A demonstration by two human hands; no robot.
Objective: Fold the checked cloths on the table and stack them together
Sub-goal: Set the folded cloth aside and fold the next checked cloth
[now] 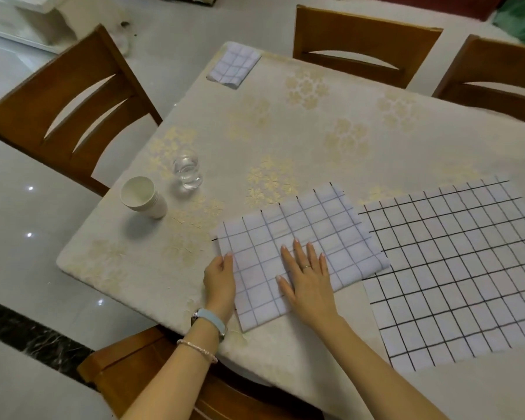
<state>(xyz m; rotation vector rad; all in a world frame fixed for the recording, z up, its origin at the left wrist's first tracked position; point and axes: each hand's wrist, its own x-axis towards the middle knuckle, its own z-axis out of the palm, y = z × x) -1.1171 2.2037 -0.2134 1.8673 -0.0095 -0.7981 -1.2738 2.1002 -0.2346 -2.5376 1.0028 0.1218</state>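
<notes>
A white cloth with grey checks, folded over once, lies near the table's front edge. My right hand rests flat on it, fingers spread. My left hand holds the cloth's left edge, thumb on top. To the right, partly under that cloth's corner, a larger white cloth with black checks lies spread flat. A small folded checked cloth sits at the table's far left corner.
The table has a cream covering with gold flowers. A stack of paper cups and a glass of water stand at the left. Wooden chairs surround the table, one at the left.
</notes>
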